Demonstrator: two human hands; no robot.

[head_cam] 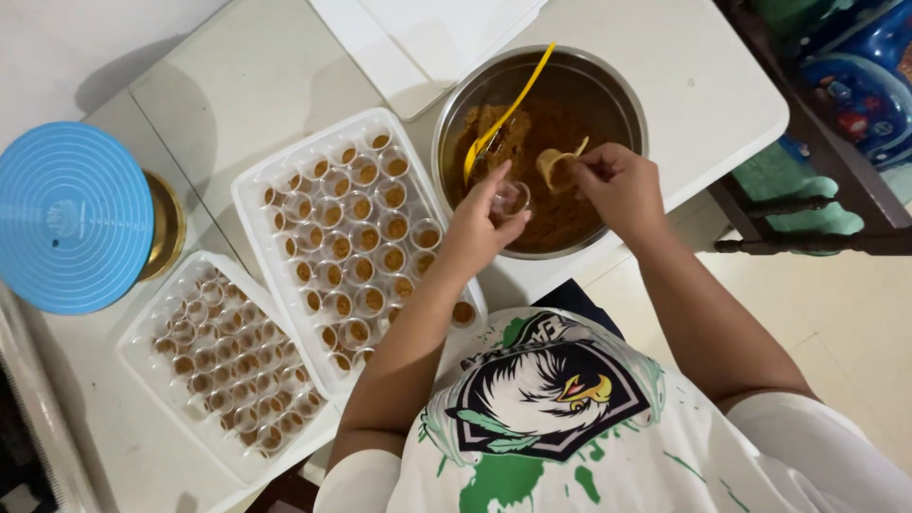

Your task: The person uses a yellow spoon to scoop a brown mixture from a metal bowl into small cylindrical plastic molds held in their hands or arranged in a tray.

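Here, left hand (pixel 475 223) pinches a clear cup (pixel 511 199); right hand (pixel 617 185) grips what looks like a spoon (pixel 557 167).

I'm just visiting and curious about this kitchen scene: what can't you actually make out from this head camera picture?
- Small clear cup: the left hand covers its base, so how full it is cannot be told.
- Spoon: the right hand hides its handle.
- Yellow utensil: its lower end is sunk in the brown mix.
- Gold container: mostly under the blue lid.
- Far tray: its cups are blurred.
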